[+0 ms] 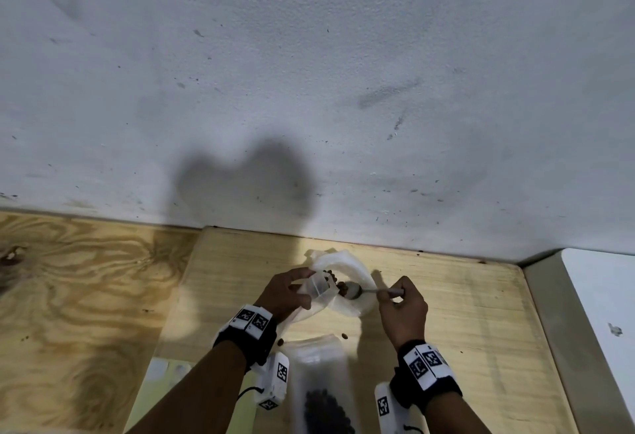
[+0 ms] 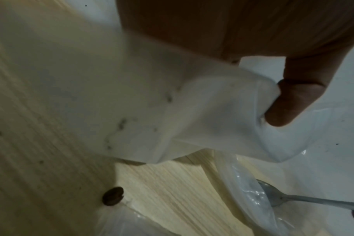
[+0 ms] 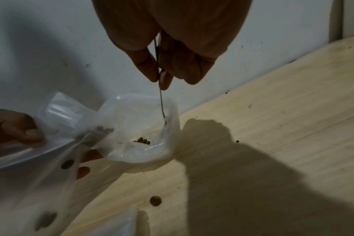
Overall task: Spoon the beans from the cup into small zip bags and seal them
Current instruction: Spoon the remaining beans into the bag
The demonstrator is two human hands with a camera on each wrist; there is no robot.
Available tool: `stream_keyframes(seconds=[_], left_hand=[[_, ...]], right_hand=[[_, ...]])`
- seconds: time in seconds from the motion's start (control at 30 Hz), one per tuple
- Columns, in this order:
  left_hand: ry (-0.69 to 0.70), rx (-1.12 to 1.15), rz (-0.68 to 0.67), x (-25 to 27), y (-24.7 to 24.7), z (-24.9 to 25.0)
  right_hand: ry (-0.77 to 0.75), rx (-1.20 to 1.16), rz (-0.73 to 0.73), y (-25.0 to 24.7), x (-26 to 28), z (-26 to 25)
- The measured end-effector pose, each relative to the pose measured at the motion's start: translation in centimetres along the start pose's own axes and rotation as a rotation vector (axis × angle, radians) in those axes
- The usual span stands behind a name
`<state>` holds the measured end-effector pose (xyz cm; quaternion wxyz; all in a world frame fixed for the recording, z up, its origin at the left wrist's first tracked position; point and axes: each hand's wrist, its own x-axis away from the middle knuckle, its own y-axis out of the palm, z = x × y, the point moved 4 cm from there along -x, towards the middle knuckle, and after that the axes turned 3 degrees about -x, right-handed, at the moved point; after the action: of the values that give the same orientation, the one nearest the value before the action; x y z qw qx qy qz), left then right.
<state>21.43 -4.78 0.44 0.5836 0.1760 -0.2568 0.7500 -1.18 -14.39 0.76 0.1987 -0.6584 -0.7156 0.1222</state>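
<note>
The left hand pinches the rim of a small clear bag, thumb and fingers curled on the plastic to hold its mouth open above the table, close to the back edge by the wall. The right hand grips the handle of a spoon between thumb and fingers. The spoon's bowl carries brown beans right at the bag's mouth; it looks to be touching the rim, though the plastic blurs that. Under both sits a white cup, soft-looking and crumpled, with a few beans left at its bottom; the spoon's shaft crosses its right rim. Two loose beans lie on the table just nearer the person. At the near edge, between the wrists, lies a second bag flat on the wood, a dark heap of beans inside it.
</note>
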Motion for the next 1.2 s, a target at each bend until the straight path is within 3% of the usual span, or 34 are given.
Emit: stream_keyframes(seconds=[0.2, 0.4, 0.63, 0.9, 1.2], left_hand=[[0.004, -0.027, -0.025, 0.0, 0.0, 0.4], [-0.023, 0.016, -0.025, -0.2, -0.1, -0.1], [-0.028, -0.014, -0.056, -0.5, 0.0, -0.5], [-0.034, -0.005, -0.032, -0.5, -1.1, -0.6], [-0.038, -0.001, -0.062, -0.7, -0.4, -0.7]], right_hand=[[0.298, -0.175, 0.05, 0.6, 0.3, 3.3], [0.431, -0.23, 0.018, 2.1, 1.3, 6.2], [0.464, -0.314, 0.019, 3.4, 2.1, 6.5], [0.407, -0.233, 0.154, 1.3, 1.5, 6.2], [0.409, -0.234, 0.078, 2.5, 1.4, 5.3]])
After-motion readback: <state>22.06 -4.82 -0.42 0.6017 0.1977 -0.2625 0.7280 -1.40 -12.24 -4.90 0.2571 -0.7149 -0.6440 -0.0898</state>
